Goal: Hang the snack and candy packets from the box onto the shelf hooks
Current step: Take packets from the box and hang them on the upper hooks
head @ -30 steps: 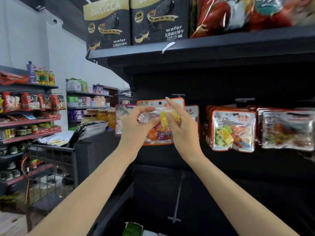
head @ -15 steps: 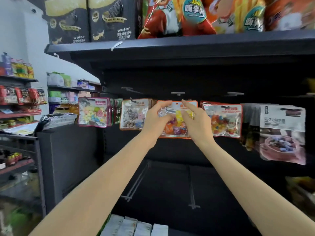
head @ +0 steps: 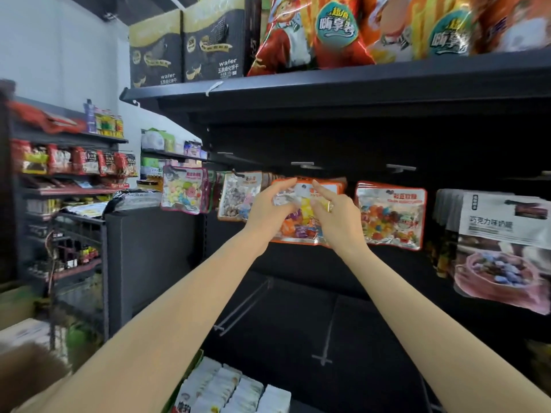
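An orange-edged candy packet (head: 301, 228) hangs at the middle of the black shelf, under a hook (head: 302, 164). My left hand (head: 269, 208) pinches its left side near the top, thumb and fingers curled on it. On the packet's right side lies my right hand (head: 335, 214), index finger stretched up to the top edge and the other fingers bent against the front. More packets hang on both sides: a yellow candy packet (head: 183, 190), a brown one (head: 240, 192) and a red-edged one (head: 390, 214).
Grey-and-pink packets (head: 501, 248) hang at the far right. Bare hooks (head: 401, 167) stick out of the back panel. A box of white packets (head: 235, 389) sits at the bottom. Wafer boxes (head: 185, 49) and chip bags (head: 343, 31) stand on the shelf above. Other store shelves (head: 68, 174) stand left.
The view swung right and then back left, bringing more hanging packets into sight. Both hands stayed on the orange-edged packet at the hook; the right index finger stays stretched to its top edge.
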A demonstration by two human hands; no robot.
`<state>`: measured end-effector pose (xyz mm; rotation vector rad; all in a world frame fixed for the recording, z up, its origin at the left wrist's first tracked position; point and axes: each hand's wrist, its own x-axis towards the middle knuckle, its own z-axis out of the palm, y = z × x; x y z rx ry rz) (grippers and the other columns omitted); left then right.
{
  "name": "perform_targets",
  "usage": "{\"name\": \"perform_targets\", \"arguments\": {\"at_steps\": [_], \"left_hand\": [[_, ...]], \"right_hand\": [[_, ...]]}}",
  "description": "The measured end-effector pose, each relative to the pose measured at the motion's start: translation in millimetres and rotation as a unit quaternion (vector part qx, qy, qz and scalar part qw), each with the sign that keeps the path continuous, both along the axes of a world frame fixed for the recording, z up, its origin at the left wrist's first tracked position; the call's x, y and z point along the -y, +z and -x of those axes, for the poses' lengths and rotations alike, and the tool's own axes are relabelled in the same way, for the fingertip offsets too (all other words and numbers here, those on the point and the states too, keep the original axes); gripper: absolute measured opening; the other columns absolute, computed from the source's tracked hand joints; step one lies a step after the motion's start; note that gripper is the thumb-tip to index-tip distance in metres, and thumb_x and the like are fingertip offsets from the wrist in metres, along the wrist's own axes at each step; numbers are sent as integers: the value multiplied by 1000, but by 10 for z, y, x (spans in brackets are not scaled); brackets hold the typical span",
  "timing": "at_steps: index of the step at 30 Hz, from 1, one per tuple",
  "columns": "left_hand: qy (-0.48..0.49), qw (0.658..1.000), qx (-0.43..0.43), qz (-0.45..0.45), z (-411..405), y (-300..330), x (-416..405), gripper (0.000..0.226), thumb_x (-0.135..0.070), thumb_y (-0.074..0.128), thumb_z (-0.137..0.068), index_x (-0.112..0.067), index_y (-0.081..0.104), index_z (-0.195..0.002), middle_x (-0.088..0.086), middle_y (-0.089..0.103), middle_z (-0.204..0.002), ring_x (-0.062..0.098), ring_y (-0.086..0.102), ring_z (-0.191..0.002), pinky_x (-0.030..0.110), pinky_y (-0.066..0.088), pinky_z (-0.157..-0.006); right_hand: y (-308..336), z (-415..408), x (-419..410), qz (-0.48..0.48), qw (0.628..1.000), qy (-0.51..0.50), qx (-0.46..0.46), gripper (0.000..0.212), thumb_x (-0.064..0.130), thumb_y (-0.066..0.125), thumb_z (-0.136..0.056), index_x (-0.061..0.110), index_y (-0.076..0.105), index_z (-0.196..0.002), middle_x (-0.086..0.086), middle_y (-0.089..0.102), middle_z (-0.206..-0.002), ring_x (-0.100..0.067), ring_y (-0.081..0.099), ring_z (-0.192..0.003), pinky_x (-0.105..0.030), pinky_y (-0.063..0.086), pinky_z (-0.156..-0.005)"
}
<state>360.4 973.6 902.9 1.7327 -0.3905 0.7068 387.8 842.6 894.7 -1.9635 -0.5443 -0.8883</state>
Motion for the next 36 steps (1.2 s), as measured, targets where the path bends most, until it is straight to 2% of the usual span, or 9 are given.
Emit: {"name": "perform_targets", "arguments": {"at_steps": [9,12,15,16,18,22,26,32,36], "left_hand": [[51,998,-16,-14,-79,25,-4,47,-12,58,-92,-28,49,-135,-2,42,-143,3,39,-111,10,38,-73],[67,997,-10,-32,-150,6,5,46,-15,58,-92,-29,49,-136,-1,44,-142,6,45,-113,13,41,-80],[142,982,16,-125,-253,-1,35,47,-18,58,-92,-29,47,-137,5,46,-137,18,48,-121,20,34,-92],[175,973,29,-149,-279,-12,43,48,-19,58,-92,-29,47,-137,6,45,-133,19,47,-120,21,35,-91],[227,955,59,-184,-316,-58,41,49,-21,60,-91,-30,47,-137,4,40,-126,18,44,-118,24,39,-92],[275,922,99,-255,-372,-127,7,48,-24,58,-93,-29,45,-139,5,34,-140,19,37,-129,32,43,-95],[296,908,91,-281,-375,-103,65,47,-17,56,-94,-27,46,-138,6,28,-148,23,33,-135,38,43,-98],[371,852,124,-347,-323,-50,62,44,-19,61,-91,-26,53,-133,4,24,-153,24,24,-139,41,31,-107],[372,842,146,-362,-210,-81,-110,32,-18,57,-91,-20,60,-123,1,39,-143,20,31,-133,35,30,-104]], "right_hand": [[36,-78,-51,-1,1000,-2,-10,43,19,48,-99,23,43,-141,6,47,-63,-5,36,-43,-10,30,-36],[26,-117,-39,29,998,-50,6,45,22,49,-98,26,41,-143,3,48,-93,-5,41,-48,-10,33,-44],[-22,-126,-4,95,985,-139,42,49,25,54,-95,26,42,-142,-5,35,-127,-14,51,-91,-22,45,-73],[-40,-133,5,116,977,-164,66,49,25,57,-94,24,44,-141,-8,31,-133,-19,45,-110,-27,47,-83],[-68,-154,19,156,960,-203,112,51,25,64,-89,19,49,-137,-12,29,-141,-27,32,-128,-37,44,-97],[-65,-166,-4,212,935,-241,152,48,18,70,-85,11,55,-130,-13,39,-137,-28,39,-124,-37,43,-94],[-22,-131,-38,257,932,-226,121,37,8,59,-91,6,55,-127,-11,36,-139,-22,39,-123,-30,42,-95],[-23,-33,-57,219,952,-182,114,33,8,58,-92,8,55,-125,-11,42,-134,-20,47,-118,-31,48,-94],[-82,52,-184,166,971,-116,126,24,12,51,-95,9,60,-117,-6,51,-121,-17,50,-107,-28,48,-86]]}}
